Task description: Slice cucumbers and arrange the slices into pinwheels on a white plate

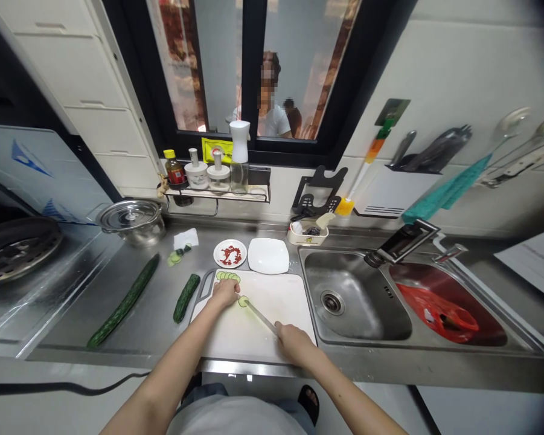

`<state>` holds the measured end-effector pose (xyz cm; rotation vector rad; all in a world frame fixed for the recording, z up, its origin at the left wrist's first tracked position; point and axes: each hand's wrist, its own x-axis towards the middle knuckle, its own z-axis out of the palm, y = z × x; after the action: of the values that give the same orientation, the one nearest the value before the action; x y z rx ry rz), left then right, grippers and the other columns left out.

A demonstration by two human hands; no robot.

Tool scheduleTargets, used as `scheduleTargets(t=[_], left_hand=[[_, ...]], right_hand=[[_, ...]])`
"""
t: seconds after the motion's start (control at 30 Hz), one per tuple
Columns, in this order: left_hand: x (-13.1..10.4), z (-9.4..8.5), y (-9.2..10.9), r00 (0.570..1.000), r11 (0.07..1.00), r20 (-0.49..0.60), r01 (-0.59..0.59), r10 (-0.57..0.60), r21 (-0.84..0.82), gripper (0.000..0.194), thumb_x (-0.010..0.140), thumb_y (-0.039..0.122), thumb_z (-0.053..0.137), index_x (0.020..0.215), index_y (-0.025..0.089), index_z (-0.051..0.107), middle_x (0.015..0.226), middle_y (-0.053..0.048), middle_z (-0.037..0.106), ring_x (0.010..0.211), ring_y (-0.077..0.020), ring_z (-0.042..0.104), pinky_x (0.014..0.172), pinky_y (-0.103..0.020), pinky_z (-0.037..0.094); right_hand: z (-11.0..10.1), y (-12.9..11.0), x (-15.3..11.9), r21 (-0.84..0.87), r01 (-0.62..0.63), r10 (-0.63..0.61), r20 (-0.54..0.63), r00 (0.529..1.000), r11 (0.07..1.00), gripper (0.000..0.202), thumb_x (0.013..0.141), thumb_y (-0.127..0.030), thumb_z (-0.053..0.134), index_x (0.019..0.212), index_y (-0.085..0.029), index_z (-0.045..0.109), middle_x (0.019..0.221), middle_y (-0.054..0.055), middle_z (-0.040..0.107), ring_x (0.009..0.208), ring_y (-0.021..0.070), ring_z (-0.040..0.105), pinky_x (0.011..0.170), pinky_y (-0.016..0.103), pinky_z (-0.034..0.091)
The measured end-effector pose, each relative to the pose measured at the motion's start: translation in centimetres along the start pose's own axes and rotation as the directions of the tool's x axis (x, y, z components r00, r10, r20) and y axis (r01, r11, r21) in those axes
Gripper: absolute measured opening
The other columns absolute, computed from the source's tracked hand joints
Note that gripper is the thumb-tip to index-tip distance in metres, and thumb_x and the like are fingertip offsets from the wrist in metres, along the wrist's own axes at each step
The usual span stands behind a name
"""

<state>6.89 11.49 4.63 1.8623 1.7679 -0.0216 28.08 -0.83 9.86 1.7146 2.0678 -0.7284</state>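
My right hand [294, 344] is closed round the handle of a knife [263, 318]. The blade points up and left over a white cutting board [253, 344], with its tip at a round cucumber slice [243, 301]. Just left of that slice, my left hand [226, 292] rests on the board with curled fingers. What those fingers hold, if anything, is hidden. Beyond them lies a row of overlapping cucumber slices [227, 277]. A short piece of cucumber [186, 298] lies left of the board, and a long whole cucumber [124, 302] farther left.
Behind the board stand a small plate of chopped red pieces [230, 254] and a square white plate [268, 256]. Cucumber scraps [174, 258] lie near a white tissue [186, 238]. A lidded pot [133, 220] is back left. On the right is a double sink [357, 296] holding a red bag [444, 314].
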Motion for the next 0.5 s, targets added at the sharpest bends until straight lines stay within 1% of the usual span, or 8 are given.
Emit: scheduleTargets(t=[0.1,0.2,0.37,0.5], left_hand=[[0.1,-0.1,0.0,1.0,1.0,0.005,-0.001,0.001,0.002,0.015,0.069,0.021,0.069,0.083,0.024,0.065,0.097,-0.001,0.07,0.1,-0.0203,0.061,0.084,-0.029,0.04],[0.1,0.0,-0.2,1.0,1.0,0.003,-0.003,0.003,0.002,0.015,0.069,0.022,0.069,0.084,0.024,0.065,0.098,0.0,0.07,0.099,-0.0196,0.061,0.085,-0.029,0.04],[0.3,0.4,-0.4,1.0,1.0,-0.01,0.004,-0.004,0.0,0.015,0.07,0.023,0.069,0.085,0.024,0.067,0.098,-0.001,0.07,0.099,-0.0199,0.061,0.086,-0.029,0.04],[0.4,0.6,-0.6,1.0,1.0,-0.02,0.005,-0.005,-0.001,0.016,0.07,0.025,0.069,0.085,0.024,0.067,0.098,-0.001,0.07,0.1,-0.0199,0.061,0.086,-0.029,0.04]], right_hand=[[0.0,-0.2,0.5,0.002,0.015,-0.015,-0.017,1.0,1.0,0.035,0.087,-0.009,0.035,0.115,-0.013,0.056,0.104,0.018,0.067,0.096,0.0251,0.065,0.073,0.031,0.044],[-0.5,-0.7,0.8,0.002,0.03,-0.03,-0.016,0.999,1.0,0.035,0.087,-0.008,0.034,0.114,-0.012,0.056,0.103,0.018,0.067,0.096,0.0251,0.065,0.072,0.031,0.044],[-1.6,-1.3,0.7,-0.026,0.035,-0.035,0.008,0.999,0.999,0.036,0.086,-0.006,0.035,0.114,-0.012,0.056,0.103,0.018,0.067,0.097,0.026,0.065,0.072,0.031,0.044],[-1.8,-1.3,0.9,-0.032,0.035,-0.034,0.025,0.999,0.999,0.038,0.086,-0.006,0.034,0.116,-0.012,0.056,0.105,0.019,0.067,0.097,0.0277,0.065,0.072,0.032,0.045]])
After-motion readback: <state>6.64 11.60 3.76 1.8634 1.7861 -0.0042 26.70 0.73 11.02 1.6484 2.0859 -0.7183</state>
